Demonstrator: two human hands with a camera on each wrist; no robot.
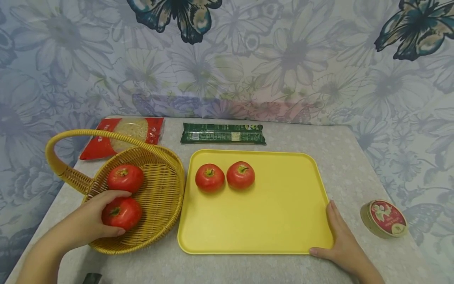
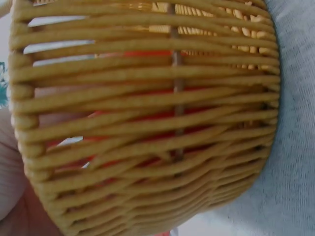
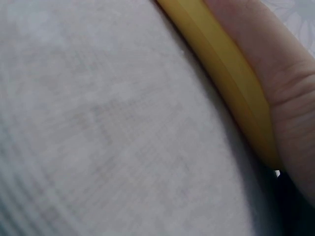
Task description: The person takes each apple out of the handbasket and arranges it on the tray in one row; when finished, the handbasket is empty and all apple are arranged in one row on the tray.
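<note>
Inside the yellow wicker basket [image 1: 161,193], my left hand [image 1: 90,221] grips a red tomato [image 1: 122,213] between thumb and fingers. Just behind it lies a second tomato [image 1: 125,178]. Two more tomatoes, a left one [image 1: 210,178] and a right one [image 1: 240,175], sit side by side on the yellow tray [image 1: 273,213]. My right hand [image 1: 342,240] rests against the tray's front right corner, its fingers fairly straight along the rim. The left wrist view looks through the basket's weave [image 2: 147,113], with red showing behind. In the right wrist view the thumb [image 3: 270,59] lies along the tray's edge.
At the back left lies a red and clear bag [image 1: 131,132] of pale food, partly behind the basket handle [image 1: 103,134]. A long green packet [image 1: 222,133] lies behind the tray. A round tin [image 1: 384,219] stands on the right. A dark object [image 1: 92,278] shows at the front edge.
</note>
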